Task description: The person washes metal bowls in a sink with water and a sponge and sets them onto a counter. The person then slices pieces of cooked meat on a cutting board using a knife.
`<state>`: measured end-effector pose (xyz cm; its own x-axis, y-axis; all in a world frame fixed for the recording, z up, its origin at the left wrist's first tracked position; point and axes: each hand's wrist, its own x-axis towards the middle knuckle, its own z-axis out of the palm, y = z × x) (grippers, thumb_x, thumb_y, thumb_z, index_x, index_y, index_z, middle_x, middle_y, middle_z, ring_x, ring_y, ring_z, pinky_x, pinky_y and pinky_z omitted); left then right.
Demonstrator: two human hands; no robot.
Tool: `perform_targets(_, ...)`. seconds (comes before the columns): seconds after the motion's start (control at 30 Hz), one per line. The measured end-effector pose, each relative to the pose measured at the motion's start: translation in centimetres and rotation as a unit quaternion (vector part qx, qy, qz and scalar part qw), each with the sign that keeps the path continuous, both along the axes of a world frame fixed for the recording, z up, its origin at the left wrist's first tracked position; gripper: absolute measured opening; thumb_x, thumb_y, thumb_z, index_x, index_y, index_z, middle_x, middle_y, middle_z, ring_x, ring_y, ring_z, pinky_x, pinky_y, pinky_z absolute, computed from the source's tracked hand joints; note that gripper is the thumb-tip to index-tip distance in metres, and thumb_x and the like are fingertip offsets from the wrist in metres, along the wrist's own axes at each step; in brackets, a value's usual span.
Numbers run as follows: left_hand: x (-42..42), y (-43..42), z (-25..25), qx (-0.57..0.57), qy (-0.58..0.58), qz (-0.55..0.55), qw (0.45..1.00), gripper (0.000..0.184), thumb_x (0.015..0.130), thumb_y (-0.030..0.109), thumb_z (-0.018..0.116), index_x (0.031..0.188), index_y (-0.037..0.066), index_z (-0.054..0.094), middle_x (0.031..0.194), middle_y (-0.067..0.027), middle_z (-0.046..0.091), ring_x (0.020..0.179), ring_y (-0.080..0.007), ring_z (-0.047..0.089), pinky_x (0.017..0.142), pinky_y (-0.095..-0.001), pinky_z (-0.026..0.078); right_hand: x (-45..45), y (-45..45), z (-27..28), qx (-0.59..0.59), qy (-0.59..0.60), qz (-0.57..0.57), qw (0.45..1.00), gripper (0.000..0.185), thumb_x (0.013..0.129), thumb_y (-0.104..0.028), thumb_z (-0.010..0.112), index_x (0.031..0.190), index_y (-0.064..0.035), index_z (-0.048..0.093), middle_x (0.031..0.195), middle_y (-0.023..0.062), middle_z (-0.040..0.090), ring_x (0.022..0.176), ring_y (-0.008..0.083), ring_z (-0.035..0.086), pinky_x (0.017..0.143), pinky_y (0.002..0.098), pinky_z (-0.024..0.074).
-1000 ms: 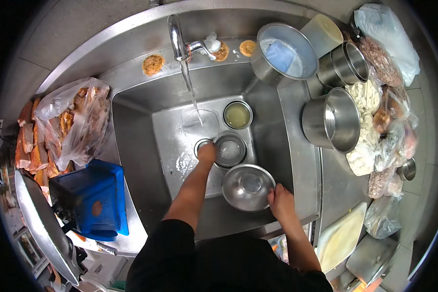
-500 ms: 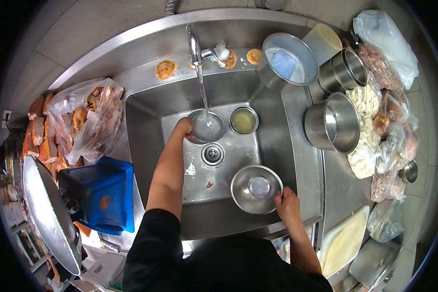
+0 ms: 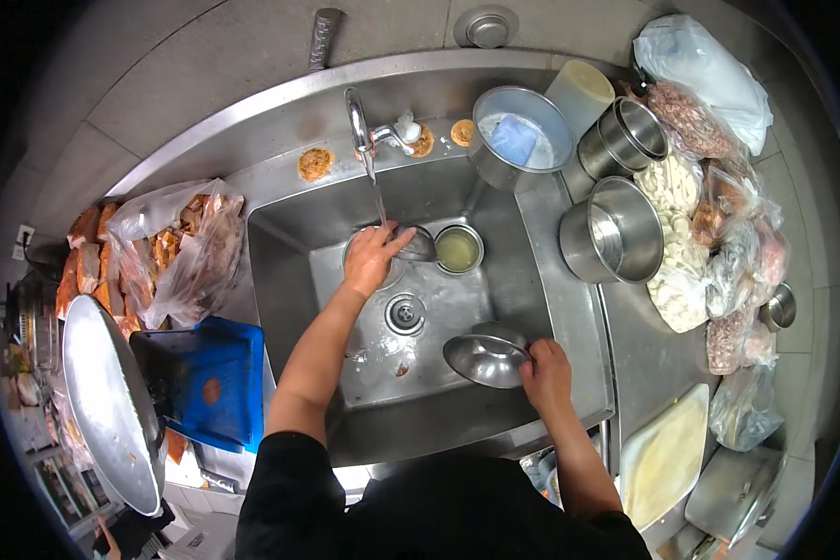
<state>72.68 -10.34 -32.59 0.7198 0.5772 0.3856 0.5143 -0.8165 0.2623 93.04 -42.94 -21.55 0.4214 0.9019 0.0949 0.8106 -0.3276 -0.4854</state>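
Under the running tap (image 3: 357,121), my left hand (image 3: 370,259) is at a tilted metal bowl (image 3: 422,246). Its thumb lies across the metal; the other fingers are partly hidden, and a pale round rim shows beneath the hand. My right hand (image 3: 546,373) grips the rim of a second metal bowl (image 3: 485,362), tipped on its side above the sink's front right part. A small metal container (image 3: 457,250) with cloudy yellowish liquid stands to the right of the left hand. The drain (image 3: 405,315) lies below that hand.
The steel sink (image 3: 294,373) surrounds both hands. A large pot (image 3: 523,101) with a blue cloth stands at its back right corner; more pots (image 3: 616,229) and bagged food (image 3: 677,261) sit to the right. On the left are a blue bin (image 3: 238,383) and bagged orange-brown pieces (image 3: 173,252).
My left hand has moved from the bowl's left edge to over it, under the water, and a bowl there is now tilted. My right hand has tipped its bowl onto its side.
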Motion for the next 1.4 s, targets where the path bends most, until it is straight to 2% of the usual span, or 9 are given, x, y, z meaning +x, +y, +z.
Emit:
perform_targets(0.43, -2.7, -7.7, 6.0, -0.014, -0.098, -0.002, 0.995, 0.06, 0.075, -0.002, 0.065, 0.127, 0.027, 0.068, 0.117, -0.0081, 0.064, 0.096, -0.0294, 0.062, 0.082, -0.0399, 0.051, 0.5, 4.6, -3.7, -0.11, -0.059, -0.057, 0.991, 0.026, 0.082, -0.011, 0.064, 0.104, -0.001, 0.054, 0.1, 0.0235, 0.06, 0.087, 0.0432, 0.065, 0.073, 0.0508, 0.054)
perform_targets(0.53, -1.0, -11.7, 6.2, -0.289, -0.168, 0.01, 0.942, 0.048, 0.085, 0.003, 0.065, 0.13, 0.018, 0.064, 0.116, -0.0121, 0.063, 0.102, -0.0335, 0.063, 0.087, -0.0395, 0.052, 0.6, 5.2, -5.5, -0.089, -0.008, -0.082, 0.993, 0.025, 0.083, -0.014, 0.062, 0.102, 0.001, 0.054, 0.102, 0.0276, 0.06, 0.089, 0.0451, 0.064, 0.077, 0.052, 0.0533)
perform_targets(0.7, -0.2, -11.2, -0.3, -0.434, -0.168, 0.151, 0.872, 0.04, 0.099, 0.032, 0.061, 0.131, 0.007, 0.06, 0.118, -0.0174, 0.064, 0.098, -0.0311, 0.065, 0.086, -0.0382, 0.052, 1.6, 2.9, -8.9, -0.149, 0.189, -0.151, 0.959, 0.026, 0.082, -0.015, 0.062, 0.096, 0.006, 0.056, 0.094, 0.0302, 0.062, 0.09, 0.0472, 0.063, 0.08, 0.0554, 0.0505)
perform_targets(0.9, -5.9, -1.2, -21.1, -0.27, -0.007, 0.481, 0.834, 0.081, 0.088, 0.051, 0.07, 0.139, -0.006, 0.043, 0.125, -0.0314, 0.059, 0.113, -0.0381, 0.061, 0.095, -0.0442, 0.05, -0.1, 0.1, -3.6, -0.201, 0.32, -0.189, 0.906, 0.022, 0.084, -0.016, 0.065, 0.092, 0.0034, 0.058, 0.081, 0.0237, 0.062, 0.077, 0.0382, 0.066, 0.072, 0.0488, 0.0523)
perform_targets(0.97, -6.7, 0.9, -25.2, -0.457, -0.018, 0.498, 0.737, 0.087, 0.083, 0.054, 0.075, 0.135, -0.007, 0.042, 0.117, -0.0334, 0.062, 0.11, -0.0402, 0.063, 0.094, -0.0457, 0.051, -0.8, -0.2, -2.1, -0.194, 0.264, -0.137, 0.935, 0.02, 0.085, -0.016, 0.068, 0.09, 0.0011, 0.058, 0.078, 0.0192, 0.063, 0.071, 0.0321, 0.066, 0.064, 0.0436, 0.0517)
perform_targets(1.0, -4.5, 0.4, -17.8, -0.547, -0.109, 0.459, 0.691, 0.067, 0.085, 0.042, 0.074, 0.125, -0.004, 0.047, 0.108, -0.0311, 0.067, 0.102, -0.0442, 0.066, 0.09, -0.048, 0.053, -0.6, -1.0, -2.8, -0.19, 0.249, -0.127, 0.941, 0.019, 0.085, -0.016, 0.07, 0.089, -0.0006, 0.059, 0.077, 0.0162, 0.063, 0.066, 0.0301, 0.064, 0.061, 0.0399, 0.0499)
perform_targets(1.1, -3.9, 1.3, -26.2, -0.441, -0.031, 0.434, 0.785, 0.043, 0.086, 0.024, 0.067, 0.117, -0.002, 0.05, 0.099, -0.0291, 0.069, 0.093, -0.0465, 0.068, 0.085, -0.0507, 0.054, -0.4, -2.1, -4.3, -0.198, 0.324, -0.159, 0.911, 0.02, 0.085, -0.016, 0.07, 0.089, -0.0013, 0.058, 0.077, 0.0147, 0.062, 0.066, 0.0296, 0.062, 0.061, 0.0393, 0.0487)
perform_targets(1.33, -1.2, 1.9, -20.3, -0.472, 0.068, 0.364, 0.8, 0.027, 0.087, 0.01, 0.057, 0.112, 0.001, 0.057, 0.105, -0.0276, 0.068, 0.098, -0.0445, 0.068, 0.087, -0.0504, 0.055, -0.1, -1.5, -5.5, -0.162, 0.33, -0.143, 0.919, 0.02, 0.085, -0.016, 0.071, 0.085, -0.0016, 0.057, 0.073, 0.0124, 0.059, 0.063, 0.0252, 0.059, 0.059, 0.0388, 0.0463)
perform_targets(1.4, -0.2, 1.3, -17.7, -0.318, 0.137, 0.351, 0.87, 0.023, 0.09, 0.008, 0.055, 0.113, 0.006, 0.061, 0.11, -0.0215, 0.064, 0.102, -0.04, 0.066, 0.085, -0.0469, 0.057, -0.2, -0.9, -4.1, -0.174, 0.291, -0.132, 0.932, 0.021, 0.085, -0.016, 0.071, 0.084, -0.0017, 0.056, 0.073, 0.012, 0.059, 0.063, 0.0251, 0.058, 0.059, 0.0384, 0.0457)
